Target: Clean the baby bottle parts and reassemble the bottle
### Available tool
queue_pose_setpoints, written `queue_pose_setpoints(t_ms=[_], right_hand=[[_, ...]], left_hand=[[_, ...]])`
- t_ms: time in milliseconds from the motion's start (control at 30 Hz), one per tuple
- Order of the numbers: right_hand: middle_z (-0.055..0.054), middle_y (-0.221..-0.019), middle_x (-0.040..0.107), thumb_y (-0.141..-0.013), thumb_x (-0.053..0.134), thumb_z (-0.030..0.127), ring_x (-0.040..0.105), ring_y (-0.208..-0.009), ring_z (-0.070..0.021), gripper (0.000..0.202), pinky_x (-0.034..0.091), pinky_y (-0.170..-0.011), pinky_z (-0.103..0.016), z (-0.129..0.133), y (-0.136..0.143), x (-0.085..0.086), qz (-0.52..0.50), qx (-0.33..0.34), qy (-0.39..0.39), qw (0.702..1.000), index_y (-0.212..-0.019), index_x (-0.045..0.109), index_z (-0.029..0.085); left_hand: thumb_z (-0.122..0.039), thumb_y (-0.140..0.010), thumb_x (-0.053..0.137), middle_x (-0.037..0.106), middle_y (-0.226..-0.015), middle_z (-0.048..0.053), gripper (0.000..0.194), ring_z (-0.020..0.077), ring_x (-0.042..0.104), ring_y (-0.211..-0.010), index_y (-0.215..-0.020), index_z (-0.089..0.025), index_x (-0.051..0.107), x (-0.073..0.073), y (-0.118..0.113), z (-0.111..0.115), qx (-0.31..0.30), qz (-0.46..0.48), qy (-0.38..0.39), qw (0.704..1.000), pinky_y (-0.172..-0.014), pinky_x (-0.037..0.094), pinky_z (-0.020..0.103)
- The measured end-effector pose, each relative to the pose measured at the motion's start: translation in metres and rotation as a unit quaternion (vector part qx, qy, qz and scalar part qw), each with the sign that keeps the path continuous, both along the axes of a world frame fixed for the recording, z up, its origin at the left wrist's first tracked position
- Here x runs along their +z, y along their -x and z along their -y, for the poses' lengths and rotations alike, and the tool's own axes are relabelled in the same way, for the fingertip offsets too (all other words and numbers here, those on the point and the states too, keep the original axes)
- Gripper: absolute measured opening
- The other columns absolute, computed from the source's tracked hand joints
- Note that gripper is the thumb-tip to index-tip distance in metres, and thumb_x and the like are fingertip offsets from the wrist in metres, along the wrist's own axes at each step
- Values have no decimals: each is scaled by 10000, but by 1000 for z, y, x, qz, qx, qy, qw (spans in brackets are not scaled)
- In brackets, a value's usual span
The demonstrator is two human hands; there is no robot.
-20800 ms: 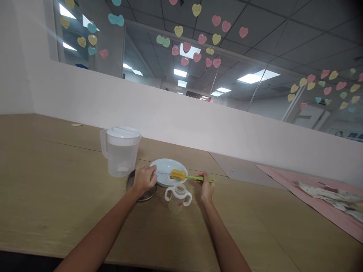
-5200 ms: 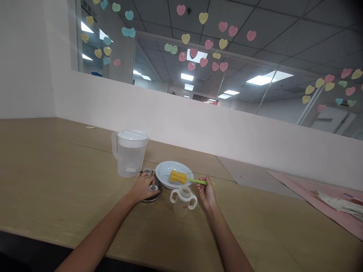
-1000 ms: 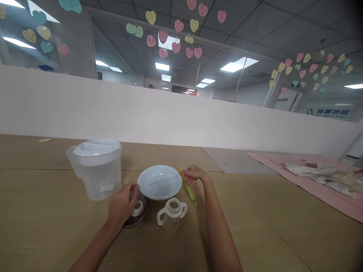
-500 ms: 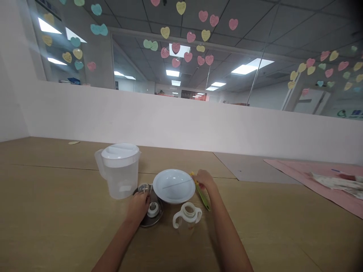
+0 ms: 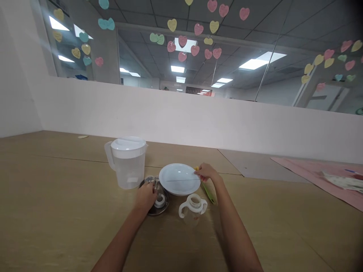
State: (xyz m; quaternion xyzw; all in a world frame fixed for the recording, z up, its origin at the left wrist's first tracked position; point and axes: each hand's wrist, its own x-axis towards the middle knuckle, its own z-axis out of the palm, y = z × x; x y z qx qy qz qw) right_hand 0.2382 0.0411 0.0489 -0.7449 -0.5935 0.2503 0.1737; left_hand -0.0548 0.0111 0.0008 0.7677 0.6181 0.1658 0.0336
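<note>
A white bowl (image 5: pixel 178 190) stands on the table, with a thin straight stick (image 5: pixel 180 180) lying across its opening. At the bowl's right rim, my right hand (image 5: pixel 209 172) is closed in a pinch on the stick's end. Beneath that hand lies a brush with a green handle (image 5: pixel 209 193) and a yellow end. My left hand (image 5: pixel 146 196) reaches over a round metal tray (image 5: pixel 154 213), fingers curled; what they grip, if anything, is hidden. Clear parts and a white ring-shaped piece (image 5: pixel 160 201) rest on the tray. In front of the bowl stands a clear bottle (image 5: pixel 193 217) with white handles.
Left of the bowl stands a translucent lidded pitcher (image 5: pixel 129 166). A pink cloth (image 5: pixel 309 172) and a grey sheet (image 5: pixel 255 168) lie to the right, with white material (image 5: pixel 343 181) on the cloth. A white wall (image 5: pixel 181 117) with windows rises behind the table.
The view has shifted, moving everything slightly right and up. The stick across the bowl now lies closer to level, and my right hand has turned towards the rim. My left hand stays at the tray.
</note>
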Motion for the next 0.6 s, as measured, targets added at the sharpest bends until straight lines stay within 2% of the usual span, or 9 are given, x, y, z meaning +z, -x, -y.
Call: queue_pose_setpoints(t_ms=[167,267,433,533,600], right_hand=[[-17,-424,583,-654,709,251,608,-453,-161,176,510,-458,-233,5,-2,3,-79,59,104,990,-656,576,135],[9,-400,561,-616,703,171,595,-429,-152,142,505,-443,-230,9,6,3,-69,75,115,988,-641,566,144],[38,-365,501,-615,629,76,512,-339,-111,80,422,-380,-185,13,23,13,-34,76,43,996,-586,583,135],[45,-388,488,-640,595,81,465,-335,-72,57,359,-363,-149,17,31,24,-22,71,-46,996,-618,609,131],[23,-463,536,-655,584,105,472,-366,-67,47,341,-352,-144,18,37,30,-32,68,-107,991,-653,624,130]], left_hand=[[-208,-848,401,628,-1006,102,228,194,612,-859,-878,-154,620,3,-2,2,17,0,-29,999,-724,413,276],[-228,-872,375,635,-950,99,248,195,615,-818,-867,-155,612,6,0,4,39,8,-35,999,-669,394,275],[-223,-871,374,630,-893,87,206,192,603,-754,-877,-163,571,4,4,2,46,54,-90,993,-606,353,271],[-220,-866,375,619,-872,76,175,184,588,-723,-878,-169,542,3,7,0,43,82,-119,989,-581,338,263],[-212,-855,376,612,-844,65,151,179,577,-705,-845,-174,522,4,9,0,38,101,-131,985,-572,335,258]])
